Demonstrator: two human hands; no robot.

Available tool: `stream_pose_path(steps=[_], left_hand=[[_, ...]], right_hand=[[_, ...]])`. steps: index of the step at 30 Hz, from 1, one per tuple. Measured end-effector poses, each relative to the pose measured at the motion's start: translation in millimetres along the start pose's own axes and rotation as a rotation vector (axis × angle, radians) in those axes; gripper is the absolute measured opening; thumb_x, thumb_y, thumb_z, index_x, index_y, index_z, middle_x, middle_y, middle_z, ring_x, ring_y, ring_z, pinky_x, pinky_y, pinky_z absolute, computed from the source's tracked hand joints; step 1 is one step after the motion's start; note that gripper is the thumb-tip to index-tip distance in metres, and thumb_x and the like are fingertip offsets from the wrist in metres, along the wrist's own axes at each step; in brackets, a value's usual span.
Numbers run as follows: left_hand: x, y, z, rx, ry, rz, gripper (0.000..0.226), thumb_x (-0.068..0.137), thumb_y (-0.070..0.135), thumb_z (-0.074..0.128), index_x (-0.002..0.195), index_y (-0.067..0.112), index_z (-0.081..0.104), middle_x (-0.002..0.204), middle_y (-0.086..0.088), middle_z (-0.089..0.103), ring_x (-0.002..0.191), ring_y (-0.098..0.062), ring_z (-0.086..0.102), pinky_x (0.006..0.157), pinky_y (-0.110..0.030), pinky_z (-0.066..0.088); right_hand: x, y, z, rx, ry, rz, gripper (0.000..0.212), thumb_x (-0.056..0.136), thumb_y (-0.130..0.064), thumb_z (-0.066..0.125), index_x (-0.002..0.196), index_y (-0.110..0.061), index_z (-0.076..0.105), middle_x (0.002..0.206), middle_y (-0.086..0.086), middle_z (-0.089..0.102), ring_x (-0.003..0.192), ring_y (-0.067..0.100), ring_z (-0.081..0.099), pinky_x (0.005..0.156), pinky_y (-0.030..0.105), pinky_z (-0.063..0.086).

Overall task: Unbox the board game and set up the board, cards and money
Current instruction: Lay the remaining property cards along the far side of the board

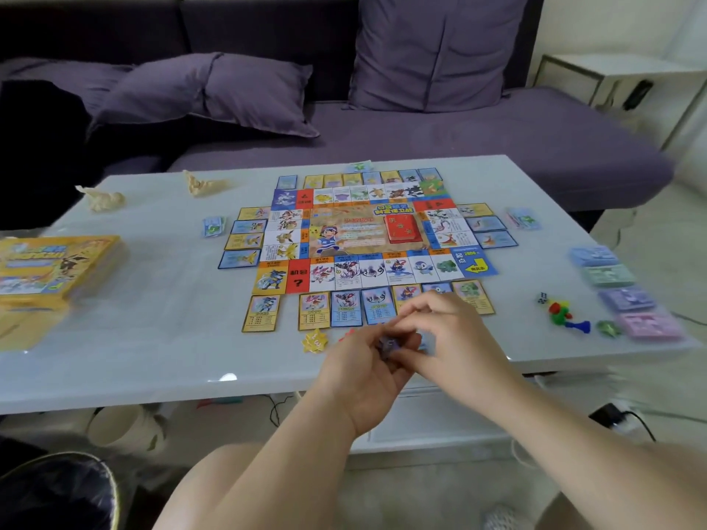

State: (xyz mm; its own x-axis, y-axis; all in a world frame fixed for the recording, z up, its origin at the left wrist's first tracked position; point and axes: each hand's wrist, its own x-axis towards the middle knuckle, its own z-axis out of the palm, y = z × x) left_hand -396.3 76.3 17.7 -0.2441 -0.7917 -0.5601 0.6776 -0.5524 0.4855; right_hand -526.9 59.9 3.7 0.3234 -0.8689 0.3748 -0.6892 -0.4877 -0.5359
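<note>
- While the board point(359, 231) lies flat and unfolded on the table point(153, 338), both hands meet just in front of its near edge, above the table top.
- Left hand point(359, 372): fingers curled upward and closed round a small bluish piece point(386, 344); the piece is blurred and its kind cannot be told.
- Right hand point(447, 338): fingers bent, with the tips brought together on the same piece from the right, so that the two hands touch around it.
- Red card deck point(403, 229): stacked on the board's centre panel, right of the middle.
- Property cards point(346, 307): laid in rows just outside all four edges of the board; the right hand covers part of the near row.
- Money stacks point(627, 298): four piles, blue, green, purple and pink, in a line well to the right of the board.
- Pawns point(562, 315) and dice point(542, 298): grouped between the board's near right corner and the money stacks.
- Yellow star token point(315, 341): on the table in front of the board's near row of cards, just left of the hands.
- Game box point(49, 269): yellow, well to the left of the board, at the table's left edge.
- Two crumpled wrappers point(101, 198): beyond the board's far left corner.
- Purple sofa point(421, 139): behind the table, past the board's far edge.
</note>
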Motion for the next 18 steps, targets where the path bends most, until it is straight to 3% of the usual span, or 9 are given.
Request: stream_pose_path(steps=[3,5,6,9,13,18], left_hand=[[-2,2,2,0.009,-0.058,0.014,0.029,0.095,-0.002,0.034,0.112,-0.008,0.057,0.087,-0.015,0.062,0.076,-0.018,0.061,0.062,-0.024,0.057],[-3,4,2,0.059,-0.067,0.035,0.031,0.097,-0.005,0.031,0.107,-0.005,0.060,0.085,-0.015,0.065,0.077,-0.018,0.065,0.068,-0.027,0.059],[-4,4,2,0.101,-0.065,0.049,0.032,0.098,-0.006,0.030,0.106,-0.003,0.061,0.083,-0.015,0.066,0.076,-0.018,0.066,0.071,-0.028,0.058],[-5,4,1,0.249,-0.073,0.094,0.030,0.098,-0.007,0.033,0.105,0.004,0.060,0.083,-0.012,0.069,0.075,-0.014,0.069,0.069,-0.024,0.059],[-8,4,-3,0.398,-0.098,0.128,0.024,0.095,-0.003,0.045,0.112,0.003,0.060,0.091,-0.011,0.071,0.074,-0.013,0.070,0.066,-0.019,0.057],[-10,5,-6,0.495,-0.056,0.153,0.021,0.092,-0.002,0.052,0.097,0.009,0.068,0.085,-0.012,0.072,0.073,-0.012,0.069,0.065,-0.019,0.056]], right_hand=[[3,-3,-11,0.089,-0.032,0.059,0.023,0.071,-0.027,0.081,0.091,-0.033,0.073,0.099,-0.022,0.055,0.098,-0.004,0.049,0.096,0.022,0.036],[6,-5,-21,0.212,-0.031,0.157,0.019,0.075,-0.027,0.077,0.091,-0.036,0.070,0.100,-0.022,0.057,0.101,-0.010,0.049,0.087,0.004,0.032],[8,-5,-25,0.261,-0.033,0.214,0.015,0.078,-0.027,0.074,0.090,-0.034,0.070,0.095,-0.020,0.059,0.096,-0.011,0.051,0.080,0.002,0.033],[10,-6,-30,0.367,-0.127,0.353,0.004,0.084,-0.028,0.068,0.085,-0.028,0.072,0.069,-0.016,0.066,0.070,-0.006,0.058,0.064,0.008,0.041],[10,-7,-23,0.443,-0.275,0.457,0.007,0.080,-0.032,0.072,0.080,-0.024,0.072,0.077,-0.008,0.072,0.077,0.007,0.067,0.077,0.022,0.050],[15,-3,-20,0.627,-0.378,0.574,0.008,0.080,-0.020,0.074,0.072,-0.020,0.072,0.069,-0.003,0.069,0.072,0.011,0.061,0.069,0.024,0.044]])
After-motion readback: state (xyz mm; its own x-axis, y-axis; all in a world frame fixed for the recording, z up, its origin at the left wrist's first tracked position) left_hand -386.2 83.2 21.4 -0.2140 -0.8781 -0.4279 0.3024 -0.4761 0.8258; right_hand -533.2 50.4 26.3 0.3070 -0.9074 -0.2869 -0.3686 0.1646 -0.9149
